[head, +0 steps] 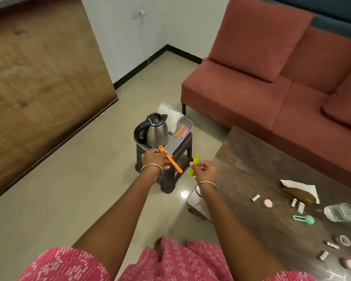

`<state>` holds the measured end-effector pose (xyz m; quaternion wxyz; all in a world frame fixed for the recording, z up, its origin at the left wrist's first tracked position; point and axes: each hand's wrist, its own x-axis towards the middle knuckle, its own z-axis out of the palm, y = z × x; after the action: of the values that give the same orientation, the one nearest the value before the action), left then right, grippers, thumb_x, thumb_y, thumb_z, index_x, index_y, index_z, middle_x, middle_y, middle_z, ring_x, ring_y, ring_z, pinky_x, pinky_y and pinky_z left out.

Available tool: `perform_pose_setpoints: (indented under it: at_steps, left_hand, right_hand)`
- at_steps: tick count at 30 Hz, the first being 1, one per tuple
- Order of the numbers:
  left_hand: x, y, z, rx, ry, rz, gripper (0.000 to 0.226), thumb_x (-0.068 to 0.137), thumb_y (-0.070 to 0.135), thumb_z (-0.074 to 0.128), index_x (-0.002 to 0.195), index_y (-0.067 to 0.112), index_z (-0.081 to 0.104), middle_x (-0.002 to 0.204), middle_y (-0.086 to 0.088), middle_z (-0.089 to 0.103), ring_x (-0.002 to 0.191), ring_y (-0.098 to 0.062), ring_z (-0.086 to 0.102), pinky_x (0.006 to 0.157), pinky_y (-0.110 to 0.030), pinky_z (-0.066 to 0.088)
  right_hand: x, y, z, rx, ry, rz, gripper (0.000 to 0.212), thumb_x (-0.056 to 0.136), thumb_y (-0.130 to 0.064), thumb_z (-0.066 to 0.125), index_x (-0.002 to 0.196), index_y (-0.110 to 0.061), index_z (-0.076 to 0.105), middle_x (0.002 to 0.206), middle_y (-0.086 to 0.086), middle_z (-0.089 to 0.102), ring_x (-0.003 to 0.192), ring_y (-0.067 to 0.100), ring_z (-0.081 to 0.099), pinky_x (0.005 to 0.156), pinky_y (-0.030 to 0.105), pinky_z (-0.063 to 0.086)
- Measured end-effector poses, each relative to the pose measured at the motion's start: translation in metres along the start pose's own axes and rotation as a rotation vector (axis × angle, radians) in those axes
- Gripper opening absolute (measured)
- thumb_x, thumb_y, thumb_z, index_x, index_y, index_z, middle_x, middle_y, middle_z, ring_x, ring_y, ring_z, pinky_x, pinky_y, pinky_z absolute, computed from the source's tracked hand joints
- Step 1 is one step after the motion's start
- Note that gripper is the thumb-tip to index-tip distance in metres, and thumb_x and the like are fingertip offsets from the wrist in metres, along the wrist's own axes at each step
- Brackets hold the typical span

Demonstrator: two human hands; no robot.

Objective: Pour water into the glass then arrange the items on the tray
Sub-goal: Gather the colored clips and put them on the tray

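Observation:
A steel kettle [153,130] with a black handle stands on a grey tray [176,142] that lies on a small dark stool [170,171]. An orange clip [179,131] and a pink clip [184,133] lie on the tray beside clear plastic bags [170,116]. My left hand [154,160] pinches a second orange clip [171,160] just above the tray's near edge. My right hand [204,171] grips a green clip [193,165], held right of the stool. A clear glass [341,212] lies on the dark table at the right.
The dark coffee table [272,179] holds a mint clip [304,219], pink round pieces, small sachets, a brown packet on white paper and a tape roll. A red sofa [272,78] stands behind it. A wooden panel [39,88] is at the left.

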<state>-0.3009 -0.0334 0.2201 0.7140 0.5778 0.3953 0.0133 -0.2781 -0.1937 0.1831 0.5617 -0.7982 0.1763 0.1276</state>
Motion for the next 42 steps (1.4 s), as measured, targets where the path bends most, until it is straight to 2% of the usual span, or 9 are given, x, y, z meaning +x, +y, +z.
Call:
perform_pose_setpoints:
  at_steps: [5, 11, 18, 23, 26, 30, 34, 37, 42]
  left_hand:
    - [0.044, 0.004, -0.003, 0.006, 0.05, -0.078, 0.006, 0.093, 0.009, 0.058, 0.097, 0.006, 0.055, 0.091, -0.016, 0.066, 0.065, -0.019, 0.066, 0.044, -0.024, 0.054]
    - [0.095, -0.004, 0.011, -0.15, 0.151, -0.293, 0.027, 0.092, 0.001, 0.059, 0.066, 0.005, 0.05, 0.046, -0.006, 0.051, 0.032, -0.008, 0.047, 0.039, -0.02, 0.045]
    - [0.166, 0.011, 0.052, -0.293, 0.145, -0.488, 0.029, 0.1, 0.001, 0.04, 0.072, 0.002, 0.047, 0.064, -0.01, 0.054, 0.03, -0.006, 0.055, 0.04, -0.015, 0.047]
    - [0.221, 0.018, 0.091, -0.333, 0.091, -0.59, 0.011, 0.098, 0.002, 0.048, 0.09, -0.002, 0.054, 0.082, -0.011, 0.058, 0.074, -0.019, 0.06, 0.097, -0.034, 0.046]
    - [0.253, 0.021, 0.117, -0.325, 0.057, -0.622, 0.008, 0.1, 0.007, 0.045, 0.104, 0.004, 0.051, 0.082, -0.007, 0.056, 0.077, -0.017, 0.058, 0.089, -0.032, 0.047]
    - [0.308, 0.01, 0.147, -0.303, 0.116, -0.658, 0.03, 0.103, 0.011, 0.041, 0.073, 0.01, 0.045, 0.069, -0.004, 0.041, 0.047, -0.008, 0.046, 0.042, -0.015, 0.037]
    - [0.349, -0.011, 0.164, -0.32, 0.127, -0.661, 0.036, 0.104, 0.012, 0.036, 0.067, 0.013, 0.037, 0.066, -0.003, 0.029, 0.053, -0.01, 0.032, 0.049, -0.021, 0.026]
    - [0.374, -0.033, 0.165, -0.27, 0.11, -0.642, 0.037, 0.104, 0.009, 0.029, 0.067, 0.014, 0.032, 0.054, -0.004, 0.032, 0.03, -0.004, 0.033, 0.036, -0.014, 0.022]
    - [0.395, -0.067, 0.166, -0.21, 0.127, -0.655, 0.037, 0.103, 0.009, 0.03, 0.067, 0.01, 0.04, 0.047, -0.003, 0.042, 0.024, -0.003, 0.037, 0.029, -0.014, 0.025]
  right_hand:
    - [0.027, -0.019, 0.023, -0.039, 0.001, -0.009, 0.029, 0.08, -0.029, 0.08, 0.092, -0.005, 0.069, 0.085, 0.016, 0.073, 0.081, 0.036, 0.071, 0.078, 0.052, 0.058]
    - [0.083, -0.033, 0.045, -0.021, 0.055, 0.045, 0.026, 0.083, -0.025, 0.077, 0.092, -0.002, 0.069, 0.087, 0.021, 0.072, 0.085, 0.04, 0.069, 0.079, 0.055, 0.057]
    - [0.17, -0.044, 0.071, 0.004, 0.082, 0.168, 0.021, 0.083, -0.021, 0.077, 0.089, -0.002, 0.07, 0.084, 0.022, 0.07, 0.085, 0.044, 0.068, 0.08, 0.055, 0.057]
    - [0.239, -0.045, 0.082, -0.022, 0.094, 0.25, 0.021, 0.082, -0.019, 0.078, 0.089, -0.001, 0.072, 0.087, 0.025, 0.072, 0.084, 0.043, 0.07, 0.081, 0.054, 0.057]
    - [0.278, -0.041, 0.09, -0.067, 0.083, 0.302, 0.021, 0.078, -0.02, 0.081, 0.089, -0.004, 0.073, 0.087, 0.022, 0.074, 0.084, 0.04, 0.071, 0.083, 0.052, 0.057]
    - [0.328, -0.033, 0.106, -0.092, 0.066, 0.379, 0.013, 0.074, -0.021, 0.081, 0.076, -0.012, 0.073, 0.077, 0.016, 0.074, 0.079, 0.034, 0.072, 0.08, 0.047, 0.059]
    - [0.366, -0.026, 0.129, -0.135, 0.028, 0.421, 0.021, 0.075, -0.019, 0.077, 0.057, -0.023, 0.066, 0.06, 0.004, 0.069, 0.067, 0.027, 0.074, 0.069, 0.039, 0.057]
    - [0.387, -0.018, 0.146, -0.196, -0.02, 0.436, 0.014, 0.077, -0.017, 0.071, 0.064, -0.021, 0.071, 0.056, 0.0, 0.069, 0.057, 0.019, 0.073, 0.062, 0.032, 0.059]
    - [0.409, -0.007, 0.171, -0.367, -0.095, 0.382, 0.021, 0.084, -0.028, 0.061, 0.081, -0.015, 0.077, 0.074, 0.011, 0.075, 0.082, 0.029, 0.072, 0.077, 0.039, 0.059]
